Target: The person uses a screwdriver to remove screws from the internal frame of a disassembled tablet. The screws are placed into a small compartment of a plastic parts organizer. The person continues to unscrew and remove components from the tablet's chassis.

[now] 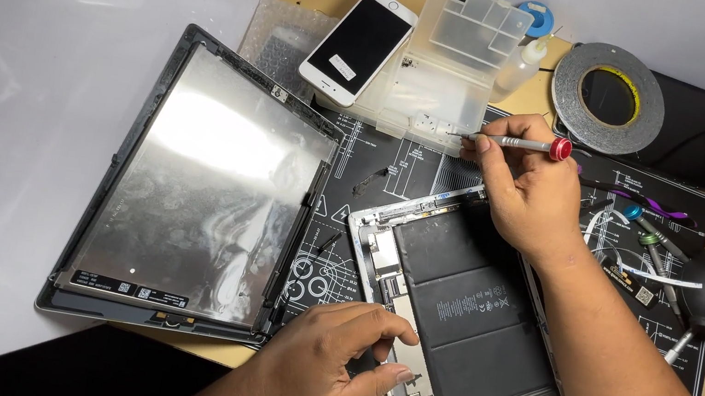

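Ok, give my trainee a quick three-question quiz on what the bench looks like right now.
1. True or false: the right hand holds a red-capped screwdriver with its tip at the clear parts box.
2. Where does the left hand rest?
A. on the tape roll
B. on the near edge of the opened tablet
C. on the white phone
3. Fill in: the detached screen panel lies to the ____ of the opened tablet.

Key: 1 true; 2 B; 3 left.
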